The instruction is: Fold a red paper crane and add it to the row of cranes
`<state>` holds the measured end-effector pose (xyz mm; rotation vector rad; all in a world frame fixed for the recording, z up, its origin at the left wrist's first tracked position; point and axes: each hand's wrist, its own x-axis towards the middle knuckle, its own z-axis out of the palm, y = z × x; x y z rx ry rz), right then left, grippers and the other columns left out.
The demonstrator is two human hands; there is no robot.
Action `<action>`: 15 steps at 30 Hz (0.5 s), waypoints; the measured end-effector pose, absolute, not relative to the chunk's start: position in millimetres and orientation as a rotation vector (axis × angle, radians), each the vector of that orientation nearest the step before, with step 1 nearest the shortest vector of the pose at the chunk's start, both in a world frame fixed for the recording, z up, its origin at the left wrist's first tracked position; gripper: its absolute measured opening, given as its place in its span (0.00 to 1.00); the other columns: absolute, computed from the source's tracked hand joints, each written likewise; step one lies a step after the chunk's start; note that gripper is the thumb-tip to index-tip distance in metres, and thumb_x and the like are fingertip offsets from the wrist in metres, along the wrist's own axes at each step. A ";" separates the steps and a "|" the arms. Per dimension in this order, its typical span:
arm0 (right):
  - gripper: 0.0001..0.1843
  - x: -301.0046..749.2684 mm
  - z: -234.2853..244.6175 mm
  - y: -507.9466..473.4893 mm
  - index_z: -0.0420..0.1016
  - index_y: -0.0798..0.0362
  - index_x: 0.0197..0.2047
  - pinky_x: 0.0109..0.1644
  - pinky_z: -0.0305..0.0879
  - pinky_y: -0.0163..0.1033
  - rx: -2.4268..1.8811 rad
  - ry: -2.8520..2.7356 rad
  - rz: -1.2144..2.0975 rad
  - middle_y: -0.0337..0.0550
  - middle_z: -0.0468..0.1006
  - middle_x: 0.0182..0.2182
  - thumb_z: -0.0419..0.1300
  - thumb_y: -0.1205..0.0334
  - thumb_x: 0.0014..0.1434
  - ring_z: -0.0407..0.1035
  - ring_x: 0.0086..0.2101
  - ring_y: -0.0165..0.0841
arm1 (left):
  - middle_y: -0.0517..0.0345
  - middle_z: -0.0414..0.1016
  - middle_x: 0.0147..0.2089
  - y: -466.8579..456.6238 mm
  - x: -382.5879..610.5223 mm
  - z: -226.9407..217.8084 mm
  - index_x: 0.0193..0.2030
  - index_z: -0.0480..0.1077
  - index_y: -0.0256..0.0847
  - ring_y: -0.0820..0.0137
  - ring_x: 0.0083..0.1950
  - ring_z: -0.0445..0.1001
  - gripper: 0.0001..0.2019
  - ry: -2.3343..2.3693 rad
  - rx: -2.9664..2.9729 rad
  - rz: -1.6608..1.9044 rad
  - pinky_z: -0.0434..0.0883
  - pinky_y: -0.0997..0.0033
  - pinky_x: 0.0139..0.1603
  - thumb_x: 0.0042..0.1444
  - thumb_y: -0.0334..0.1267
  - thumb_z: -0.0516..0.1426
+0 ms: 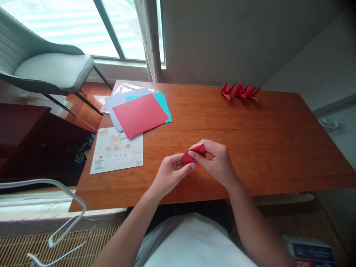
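A small piece of folded red paper (194, 154) is held between both hands just above the wooden table (278, 148), near its front edge. My left hand (170, 172) pinches the paper's lower left part. Closed on its upper right side from above is my right hand (218, 161). Much of the paper is hidden by the fingers.
A stack of coloured sheets with a red sheet (139, 114) on top lies at the far left. In front of it is a printed sheet with a bear picture (118, 150). Several folded red paper figures (240, 91) stand at the table's back edge. A grey chair (52, 68) stands by the window.
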<state>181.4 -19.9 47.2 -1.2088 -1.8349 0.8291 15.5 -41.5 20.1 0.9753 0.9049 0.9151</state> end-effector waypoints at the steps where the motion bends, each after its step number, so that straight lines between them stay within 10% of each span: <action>1: 0.08 180.8 47.1 -19.4 0.79 0.49 0.33 0.36 0.65 0.39 -1.231 -1.799 0.863 0.40 0.79 0.30 0.63 0.57 0.64 0.71 0.32 0.33 | 0.58 0.78 0.31 -41.3 15.5 20.2 0.35 0.80 0.36 0.72 0.32 0.72 0.12 0.901 0.976 0.904 0.70 0.73 0.36 0.54 0.44 0.68; 11: 0.17 174.1 29.0 -20.6 0.78 0.48 0.47 0.41 0.71 0.39 -1.199 -1.270 1.358 0.42 0.80 0.38 0.67 0.48 0.59 0.74 0.37 0.36 | 0.54 0.83 0.35 -37.8 10.8 17.6 0.40 0.83 0.38 0.66 0.38 0.78 0.12 0.951 0.884 0.999 0.74 0.69 0.41 0.54 0.43 0.68; 15: 0.11 177.3 27.4 -25.6 0.80 0.49 0.36 0.38 0.68 0.39 -1.234 -1.432 1.210 0.41 0.77 0.32 0.65 0.50 0.62 0.71 0.33 0.34 | 0.53 0.83 0.35 -38.1 12.7 16.2 0.41 0.83 0.37 0.66 0.36 0.77 0.14 0.976 0.863 1.039 0.73 0.70 0.37 0.54 0.46 0.68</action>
